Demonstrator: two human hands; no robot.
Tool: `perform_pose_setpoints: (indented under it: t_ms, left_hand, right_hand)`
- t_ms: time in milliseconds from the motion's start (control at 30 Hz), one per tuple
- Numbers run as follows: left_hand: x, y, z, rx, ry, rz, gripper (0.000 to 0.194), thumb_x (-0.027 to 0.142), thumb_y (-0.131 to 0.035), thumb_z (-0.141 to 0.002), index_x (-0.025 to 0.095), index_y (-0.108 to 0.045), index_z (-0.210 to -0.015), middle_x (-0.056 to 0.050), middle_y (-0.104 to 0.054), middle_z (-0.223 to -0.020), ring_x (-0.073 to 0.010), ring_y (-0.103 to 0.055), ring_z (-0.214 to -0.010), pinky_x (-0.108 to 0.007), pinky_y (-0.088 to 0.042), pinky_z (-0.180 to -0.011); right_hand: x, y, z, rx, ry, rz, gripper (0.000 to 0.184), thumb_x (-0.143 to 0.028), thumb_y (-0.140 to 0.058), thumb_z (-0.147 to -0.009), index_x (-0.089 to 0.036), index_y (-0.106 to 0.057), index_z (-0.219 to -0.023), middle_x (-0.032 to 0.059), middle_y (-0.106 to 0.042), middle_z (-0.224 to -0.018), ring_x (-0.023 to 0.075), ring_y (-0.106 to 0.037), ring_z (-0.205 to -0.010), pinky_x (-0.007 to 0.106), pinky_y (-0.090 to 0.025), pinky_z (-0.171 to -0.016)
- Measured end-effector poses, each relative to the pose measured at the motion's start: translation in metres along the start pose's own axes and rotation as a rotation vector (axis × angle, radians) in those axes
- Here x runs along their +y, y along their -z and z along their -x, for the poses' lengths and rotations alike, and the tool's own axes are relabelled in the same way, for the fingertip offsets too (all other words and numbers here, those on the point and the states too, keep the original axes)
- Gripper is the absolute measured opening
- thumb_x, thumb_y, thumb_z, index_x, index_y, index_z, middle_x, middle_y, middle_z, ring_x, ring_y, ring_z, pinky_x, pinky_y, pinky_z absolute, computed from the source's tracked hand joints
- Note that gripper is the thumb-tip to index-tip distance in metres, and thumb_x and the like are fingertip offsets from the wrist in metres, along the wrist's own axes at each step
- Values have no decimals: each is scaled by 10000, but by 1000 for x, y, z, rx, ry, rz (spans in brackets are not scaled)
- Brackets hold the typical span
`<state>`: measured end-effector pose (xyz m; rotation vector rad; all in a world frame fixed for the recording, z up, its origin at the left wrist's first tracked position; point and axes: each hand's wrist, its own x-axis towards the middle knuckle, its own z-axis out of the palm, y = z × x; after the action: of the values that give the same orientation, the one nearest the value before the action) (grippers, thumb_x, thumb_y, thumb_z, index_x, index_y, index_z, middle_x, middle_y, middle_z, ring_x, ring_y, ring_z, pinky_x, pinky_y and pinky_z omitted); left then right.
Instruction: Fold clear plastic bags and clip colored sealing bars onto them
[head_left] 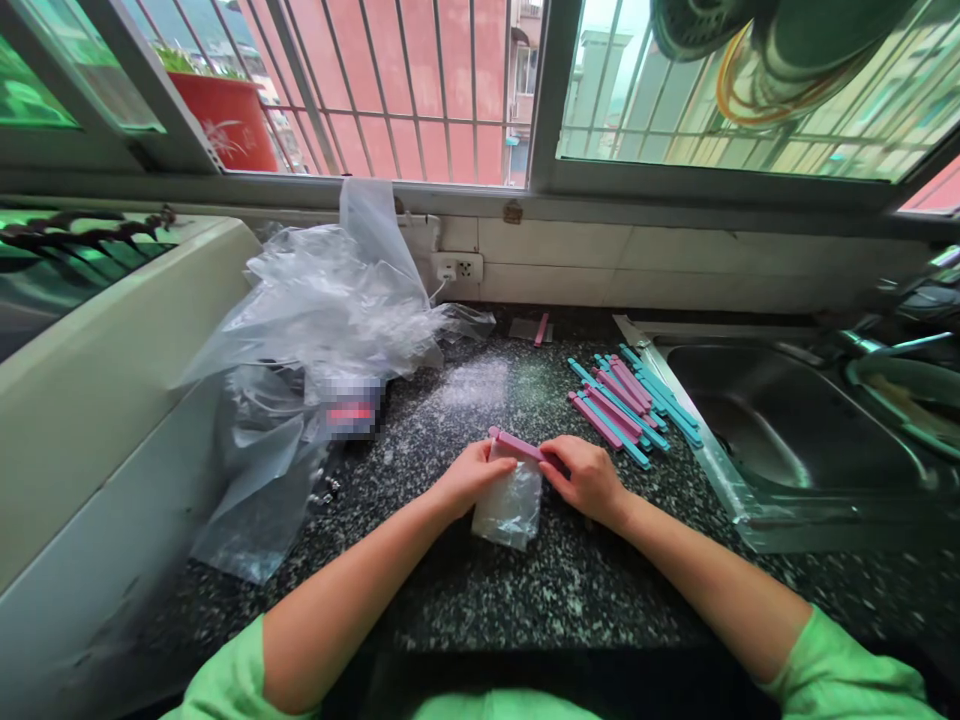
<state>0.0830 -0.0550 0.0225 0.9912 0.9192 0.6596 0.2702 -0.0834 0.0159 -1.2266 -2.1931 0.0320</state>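
Observation:
A pink bag clip (517, 445) lies across the top of a small clear plastic bag (510, 510) above the counter. My left hand (474, 477) is closed on the bag's upper left corner, thumb over the plastic just below the clip. My right hand (589, 478) pinches the right end of the clip. Right of my hands, several pink and blue bag clips (622, 400) lie in a loose heap. Farther back, one more pink clip (541, 330) rests on a small clear bag.
A large pile of clear plastic bags (330, 300) covers the counter's left side beside a pale cabinet-like block (135, 330). At right is a steel sink (795, 420) with a raised metal rim. A wall socket (459, 268) with a plug sits below the barred window.

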Motion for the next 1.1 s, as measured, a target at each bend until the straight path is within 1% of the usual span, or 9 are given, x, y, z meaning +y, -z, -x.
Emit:
perform_pose_setpoints:
  t_ms: [133,233,467,533,633,767,867,967,1100]
  left_hand:
    - [4,0,0,25,-43,-58,240,254,-630,-523,110,-613,-714,8,-567,-596,-82,-434,-503,-209,-301,-520]
    - [8,2,1,54,-87,-66,221,249,-607,-530,122,-600,-711,23,-545,-571,-78,-417,-487,-204,-291,-505]
    - [8,7,-3,72,-102,-6,247,224,-645,-509,131,-601,-734,18,-584,-615,-91,-467,-539,-205,-335,-535]
    - [5,9,-5,65,-98,32,253,271,-662,-528,130,-606,-731,15,-584,-621,-96,-472,-550,-209,-336,-539]
    - [1,10,-8,61,-103,92,317,420,-653,-591,129,-597,-705,15,-561,-605,-93,-452,-537,-214,-319,-525]
    - [-1,10,-9,87,-109,32,464,583,-610,-610,125,-561,-665,25,-506,-557,-84,-401,-507,-217,-288,-511]
    - [-1,9,-8,116,-128,-16,498,619,-607,-584,130,-533,-641,32,-477,-548,-82,-377,-510,-217,-281,-511]
    - [-1,8,-8,124,-170,-60,482,614,-583,-606,137,-518,-619,30,-463,-554,-89,-371,-533,-221,-288,-526]
    - [-1,6,-7,153,-242,-157,453,594,-542,-652,146,-505,-590,27,-438,-552,-99,-359,-553,-227,-290,-545]
  right_hand:
    - [1,2,0,37,0,-40,112,-247,-489,-839,-173,-571,-865,51,-638,-755,158,-585,-703,271,-466,-649]
    - [0,4,-1,68,8,-52,117,-256,-489,-844,-174,-571,-856,48,-630,-739,157,-579,-695,272,-463,-646]
    - [2,3,-1,74,-3,-31,120,-270,-495,-845,-179,-573,-847,42,-623,-725,157,-574,-685,269,-458,-630]
    - [3,2,-1,72,-9,-33,117,-265,-494,-847,-180,-574,-850,40,-620,-724,158,-574,-688,267,-458,-631]
    - [5,1,-1,51,-16,-34,126,-262,-489,-850,-177,-581,-857,45,-624,-739,158,-574,-695,267,-456,-639]
    - [6,1,-2,38,-10,-21,132,-263,-503,-844,-173,-598,-856,47,-635,-740,162,-564,-704,275,-453,-645]
    - [7,2,-2,42,-10,21,134,-271,-516,-837,-181,-615,-853,48,-646,-742,174,-556,-728,289,-453,-666]
    - [7,3,-1,35,-34,62,142,-273,-515,-837,-194,-629,-868,52,-647,-781,177,-571,-759,288,-459,-682]
    - [7,2,1,-8,-72,11,157,-237,-484,-852,-191,-618,-918,47,-628,-830,137,-600,-695,234,-474,-614]
